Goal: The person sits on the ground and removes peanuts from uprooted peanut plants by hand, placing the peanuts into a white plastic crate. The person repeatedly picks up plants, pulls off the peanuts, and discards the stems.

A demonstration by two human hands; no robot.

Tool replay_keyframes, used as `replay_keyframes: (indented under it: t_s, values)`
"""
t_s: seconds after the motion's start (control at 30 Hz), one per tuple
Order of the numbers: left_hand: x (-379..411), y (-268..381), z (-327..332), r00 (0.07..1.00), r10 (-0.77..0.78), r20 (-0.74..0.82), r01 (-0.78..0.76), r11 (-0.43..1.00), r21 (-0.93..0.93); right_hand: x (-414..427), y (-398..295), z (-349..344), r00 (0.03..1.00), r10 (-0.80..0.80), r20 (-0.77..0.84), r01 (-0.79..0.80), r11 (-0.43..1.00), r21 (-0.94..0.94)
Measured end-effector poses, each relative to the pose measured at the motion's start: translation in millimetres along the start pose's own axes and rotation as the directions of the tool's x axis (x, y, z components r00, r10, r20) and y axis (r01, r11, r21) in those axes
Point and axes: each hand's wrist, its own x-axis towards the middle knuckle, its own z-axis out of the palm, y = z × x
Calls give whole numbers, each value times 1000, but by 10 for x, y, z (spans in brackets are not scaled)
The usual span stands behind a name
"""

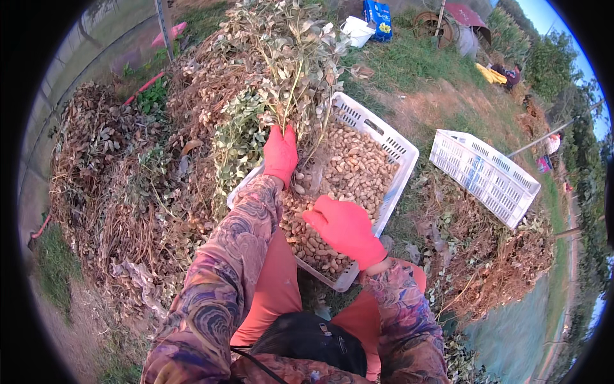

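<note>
My left hand (279,156), in a red glove, grips the stems of a dried peanut plant (292,67). The leafy top points away from me, and the root end with a few pods hangs over the crate. My right hand (344,231), gloved in red too, is curled just above the loose peanuts (362,170), close to the pods below my left hand. Whether its fingers pinch a pod is hidden from this angle. A white slotted plastic crate (402,144) holds the peanuts and lies tilted in front of my knees.
Heaps of pulled peanut plants (110,177) lie along the left. On the right, a second white crate (484,175) rests on another plant pile (499,259). Further back are a white bucket (358,31) and a blue bag (378,20). A person (511,76) sits far off beside yellow material.
</note>
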Motion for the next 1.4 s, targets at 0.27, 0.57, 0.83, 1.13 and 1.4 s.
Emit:
replay_keyframes:
  t_s: [0.27,0.57,0.83,1.13,1.4]
  values:
    - [-164,69,-40,854,154,497,65,916,-395,298,734,-407,902,319,-290,-57,754,654]
    - [-345,494,-197,447,195,873,101,959,-265,449,905,-322,747,570,-342,-99,604,791]
    - [-446,385,77,587,52,808,523,738,-427,429,350,-473,894,378,-239,149,253,956]
    - [-366,514,-66,677,-7,736,572,633,-521,174,474,-342,990,60,-125,-48,994,99]
    - [-251,449,-218,728,-60,683,529,683,-504,140,493,-478,981,162,-110,-56,772,633]
